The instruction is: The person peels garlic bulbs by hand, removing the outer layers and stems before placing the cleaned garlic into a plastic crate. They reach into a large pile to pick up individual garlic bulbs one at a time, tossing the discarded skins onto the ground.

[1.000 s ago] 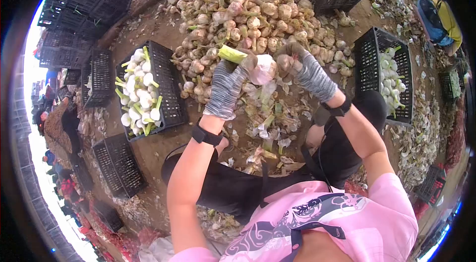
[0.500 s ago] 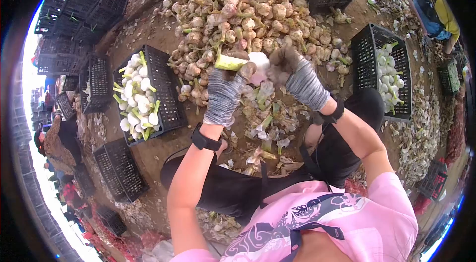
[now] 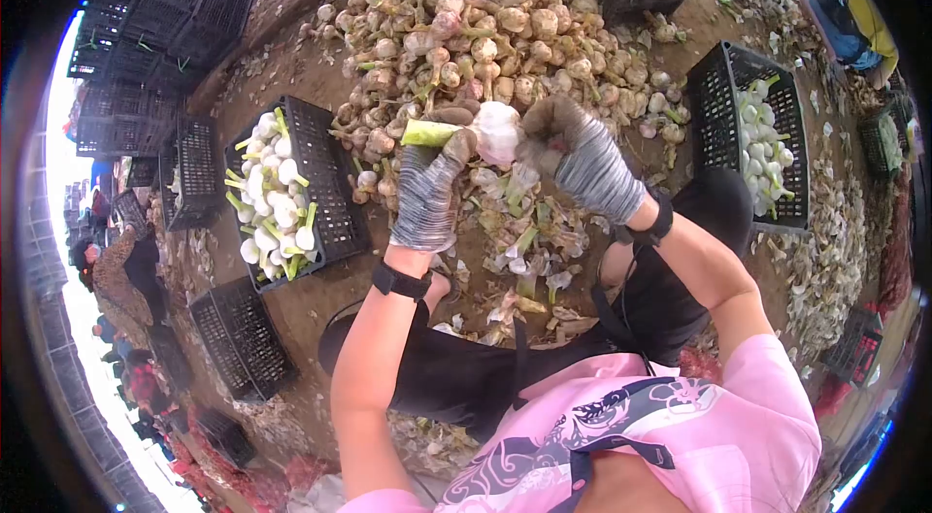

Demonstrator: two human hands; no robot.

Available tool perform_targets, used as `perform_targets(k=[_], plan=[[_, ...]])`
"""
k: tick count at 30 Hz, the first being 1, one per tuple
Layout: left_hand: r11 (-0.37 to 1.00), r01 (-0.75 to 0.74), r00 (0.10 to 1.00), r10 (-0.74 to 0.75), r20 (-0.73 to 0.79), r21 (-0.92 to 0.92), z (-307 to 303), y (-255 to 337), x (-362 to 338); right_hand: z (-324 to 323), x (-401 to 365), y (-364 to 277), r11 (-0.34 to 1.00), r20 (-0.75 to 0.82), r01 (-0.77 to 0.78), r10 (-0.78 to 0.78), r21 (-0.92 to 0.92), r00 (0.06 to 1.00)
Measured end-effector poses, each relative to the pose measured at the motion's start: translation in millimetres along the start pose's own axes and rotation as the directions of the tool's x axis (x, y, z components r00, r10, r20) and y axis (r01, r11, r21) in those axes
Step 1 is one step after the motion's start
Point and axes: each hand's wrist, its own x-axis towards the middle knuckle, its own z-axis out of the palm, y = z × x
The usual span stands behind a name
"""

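Observation:
A large whitish-pink garlic bulb (image 3: 498, 132) with a thick green stem pointing left is held over the near edge of a heap of unpeeled garlic (image 3: 505, 23). Around its stem, the gloved fingers of my left hand (image 3: 434, 178) are closed. My right hand (image 3: 587, 159), also gloved, touches the bulb's right side with curled fingers; whether it pinches a bit of skin is hidden. Below both hands lie loose peels and stem pieces (image 3: 524, 241).
Black crates of cleaned white garlic stand at left (image 3: 335, 188) and right (image 3: 714, 105). An overturned-looking black crate (image 3: 243, 338) sits lower left. Stacked crates (image 3: 175, 18) fill the upper left. Other people (image 3: 126, 270) are at the far left and upper right.
The bulb and my left hand have shifted slightly left and down. The bulb's pinkish side shows more clearly, and my right hand's fingers have moved a little left along it.

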Motion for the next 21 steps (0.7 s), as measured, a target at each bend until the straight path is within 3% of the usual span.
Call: perform_targets(k=[1,3,5,7,8,9,10,11,13,14,15,17,18,19,21], plan=[[1.000,0.005,1.000,-0.005,0.002,0.003,-1.1,0.9,-0.4,-2.7,1.7,3.8,0.996,-0.016,-0.043,0.044,0.079,0.999],[0.985,0.102,0.994,-0.097,0.043,-0.142,-6.8,5.1,-1.4,-23.9,19.9,26.7,0.999,-0.130,0.018,-0.023,-0.036,0.991],[0.978,0.088,0.996,-0.080,0.050,-0.191,-12.1,2.5,2.2,-31.7,24.7,26.3,0.998,-0.148,-0.021,0.013,-0.055,0.989],[0.968,0.085,0.996,-0.078,0.040,-0.235,-12.6,0.7,2.6,-31.9,20.0,20.9,0.938,0.025,-0.114,0.129,-0.326,0.991],[0.968,0.082,0.997,-0.076,0.033,-0.237,-12.4,0.5,1.8,-25.7,16.7,28.3,0.950,0.053,-0.006,0.024,-0.313,0.998],[0.967,0.118,0.993,-0.115,0.027,-0.227,-11.9,0.4,1.1,-21.7,14.1,28.4,0.950,0.059,-0.005,0.024,-0.311,0.998],[0.964,0.151,0.988,-0.151,0.017,-0.217,-10.8,1.3,0.6,-15.6,13.4,23.1,0.994,0.041,-0.041,0.046,-0.098,0.998],[0.982,0.085,0.996,-0.079,0.047,-0.166,-1.5,6.1,0.8,-9.4,13.5,16.0,0.990,0.037,-0.072,0.068,0.121,0.997],[1.000,0.010,0.999,-0.011,0.033,0.015,-10.1,-3.6,-2.8,-3.1,9.9,-1.1,0.824,0.172,-0.403,0.365,0.398,0.915],[0.923,-0.118,0.992,0.093,0.086,0.367,-32.4,-24.0,1.2,-1.0,10.8,14.6,0.784,0.231,-0.413,0.343,0.463,0.910],[0.965,0.149,0.989,-0.145,0.033,-0.217,-43.6,-31.1,2.5,1.0,11.7,30.7,0.738,0.287,-0.429,0.321,0.521,0.902],[0.862,0.226,0.974,-0.196,0.114,-0.453,-52.5,-23.6,5.4,5.4,7.2,34.6,0.702,0.344,-0.521,0.395,0.486,0.852],[0.737,0.296,0.940,-0.338,0.048,-0.607,-53.1,-13.6,2.4,7.0,4.8,46.3,0.728,0.375,-0.550,0.415,0.409,0.829],[0.743,0.275,0.945,-0.325,0.030,-0.610,-60.5,-9.7,5.5,11.0,5.1,48.9,0.752,0.399,-0.571,0.437,0.329,0.806],[0.728,0.172,0.904,-0.385,-0.187,-0.664,-79.4,1.6,18.9,16.8,8.8,51.2,0.720,0.380,-0.631,0.520,0.288,0.765]])
